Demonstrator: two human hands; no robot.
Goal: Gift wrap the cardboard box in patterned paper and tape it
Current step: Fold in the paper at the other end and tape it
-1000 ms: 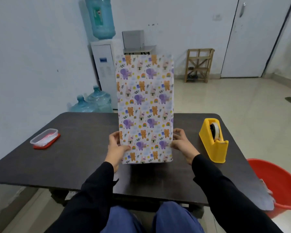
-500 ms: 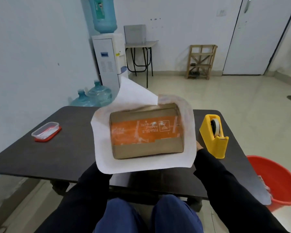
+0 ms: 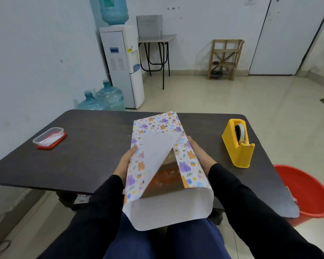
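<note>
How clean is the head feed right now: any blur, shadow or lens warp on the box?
Head view: the cardboard box lies in the paper flap's shadow, its orange face smeared and unreadable; the patterned paper print looks soft; wide-angle warp tilts the door at the right edge; the table shows mild sheen.

Upper garment: plain black, long-sleeved. The left sleeve (image 3: 94, 208) and right sleeve (image 3: 251, 202) are smooth and unmarked. Beyond the sleeve ends, the left grip (image 3: 125, 161) and right grip (image 3: 198, 156) are bare. Lower garment: dark blue trousers (image 3: 138, 243), between the sleeves.
</note>
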